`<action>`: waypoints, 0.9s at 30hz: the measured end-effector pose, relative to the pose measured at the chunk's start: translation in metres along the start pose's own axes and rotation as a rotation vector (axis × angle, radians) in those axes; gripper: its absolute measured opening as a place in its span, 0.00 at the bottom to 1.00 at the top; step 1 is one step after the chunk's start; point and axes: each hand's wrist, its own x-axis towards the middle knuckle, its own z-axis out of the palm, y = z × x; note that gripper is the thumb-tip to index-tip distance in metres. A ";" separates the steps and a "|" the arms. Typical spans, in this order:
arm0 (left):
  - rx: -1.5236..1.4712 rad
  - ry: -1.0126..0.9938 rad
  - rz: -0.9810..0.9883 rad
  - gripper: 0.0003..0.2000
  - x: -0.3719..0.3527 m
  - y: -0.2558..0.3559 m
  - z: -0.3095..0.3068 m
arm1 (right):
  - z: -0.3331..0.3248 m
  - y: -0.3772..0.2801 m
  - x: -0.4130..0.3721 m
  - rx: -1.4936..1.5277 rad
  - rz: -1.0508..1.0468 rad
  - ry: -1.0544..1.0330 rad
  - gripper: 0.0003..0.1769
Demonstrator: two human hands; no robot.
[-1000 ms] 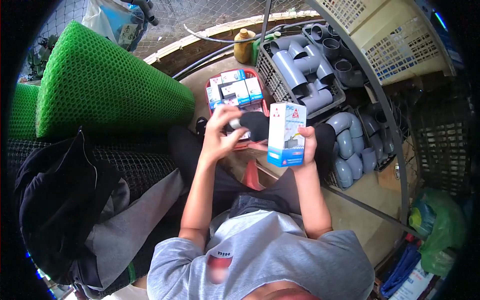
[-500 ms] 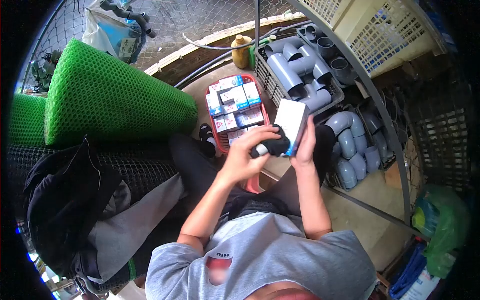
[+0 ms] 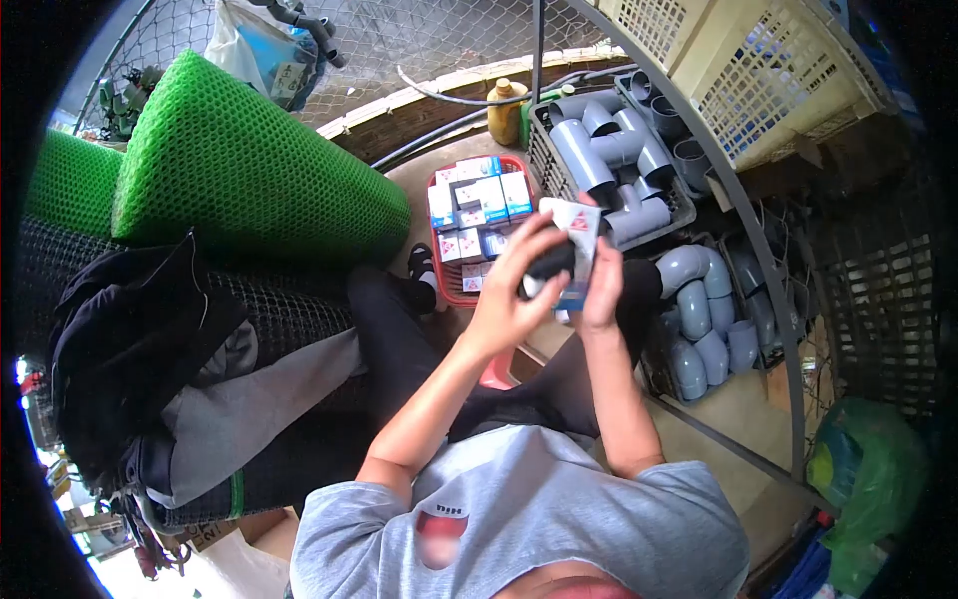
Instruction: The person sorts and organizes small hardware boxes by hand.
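My left hand (image 3: pixel 512 293) has its fingers curled round a black rounded object (image 3: pixel 549 263) with a light-coloured end; its exact kind cannot be made out. This object is pressed against a small white and blue carton box (image 3: pixel 571 217) with a red mark on its end. On the box's other side, my right hand (image 3: pixel 602 288) grips it. Both hands are slightly blurred, and the fingers hide part of the box. Just beyond them on the floor stands a red plastic basket (image 3: pixel 436 262) holding several similar boxes (image 3: pixel 483 197).
Grey pipe fittings (image 3: pixel 582 157) fill a dark crate at the far right, with grey elbows (image 3: pixel 689 304) nearer. Green mesh rolls (image 3: pixel 259 170) lie at left, beside a dark jacket (image 3: pixel 130 339). A yellow bottle (image 3: pixel 506 115) stands behind the basket. A metal bar (image 3: pixel 743 225) crosses the right side.
The box has turned so its marked end faces me, and the hands have moved slightly left. The camera view has shifted, moving the surroundings a little.
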 end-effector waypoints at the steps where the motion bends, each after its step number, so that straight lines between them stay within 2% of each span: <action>1: -0.021 0.073 -0.030 0.26 0.007 -0.003 0.001 | 0.009 0.006 -0.005 -0.071 0.019 0.010 0.36; 2: -0.044 0.142 -0.058 0.26 0.013 -0.006 0.001 | 0.001 0.018 -0.007 -0.256 -0.042 -0.031 0.36; 4: -0.133 0.193 -0.196 0.26 0.020 -0.015 -0.005 | 0.020 0.010 -0.016 -0.297 0.012 -0.047 0.36; 6: -0.363 0.147 -0.364 0.25 0.019 -0.013 -0.009 | 0.002 0.019 -0.012 -0.518 -0.176 -0.024 0.37; 7: -0.374 0.171 -0.372 0.24 0.014 -0.003 -0.004 | -0.005 0.023 -0.009 -0.630 -0.269 0.004 0.38; 8: -0.283 0.136 -0.332 0.23 0.006 0.001 0.001 | -0.011 0.029 -0.006 -0.607 -0.287 0.093 0.38; 9: -0.162 0.062 -0.205 0.22 -0.001 0.002 0.000 | -0.008 0.032 -0.002 -0.443 -0.283 0.196 0.34; 10: -0.040 -0.011 -0.079 0.21 -0.007 0.003 -0.004 | -0.024 0.037 0.003 -0.152 -0.088 0.213 0.31; 12: 0.004 -0.222 -0.042 0.24 -0.015 0.007 -0.019 | -0.035 0.033 0.003 -0.073 0.077 0.239 0.30; 14: 0.149 -0.313 0.072 0.27 -0.006 0.003 -0.031 | -0.034 0.040 0.002 -0.145 0.085 0.203 0.31; 16: 0.167 -0.258 0.132 0.29 0.011 -0.013 -0.036 | -0.009 0.039 0.000 -0.618 -0.123 0.126 0.31; 18: 0.151 -0.133 0.071 0.29 0.030 -0.029 -0.042 | 0.010 0.045 -0.007 -0.771 -0.179 0.125 0.30; 20: 0.032 -0.026 -0.066 0.28 0.033 -0.037 -0.041 | 0.012 0.051 -0.010 -0.553 -0.109 0.133 0.30; 21: -0.017 -0.021 -0.090 0.28 0.025 -0.042 -0.036 | 0.011 0.051 -0.008 -0.556 -0.116 0.134 0.30; 22: -0.026 -0.022 -0.085 0.28 0.015 -0.037 -0.029 | 0.007 0.054 -0.004 -0.505 -0.143 0.243 0.30; 23: 0.002 -0.092 -0.084 0.28 0.004 -0.033 -0.030 | 0.002 0.059 -0.001 -0.451 -0.170 0.353 0.30; 24: 0.030 -0.162 -0.085 0.29 -0.007 -0.028 -0.031 | -0.016 0.068 0.003 -0.209 -0.111 0.448 0.28; 26: -0.047 -0.216 -0.103 0.30 -0.025 -0.022 -0.035 | -0.020 0.055 0.004 -0.021 -0.026 0.402 0.26; 27: -0.086 -0.220 -0.150 0.30 -0.030 -0.023 -0.039 | -0.015 0.053 0.004 -0.055 0.000 0.433 0.24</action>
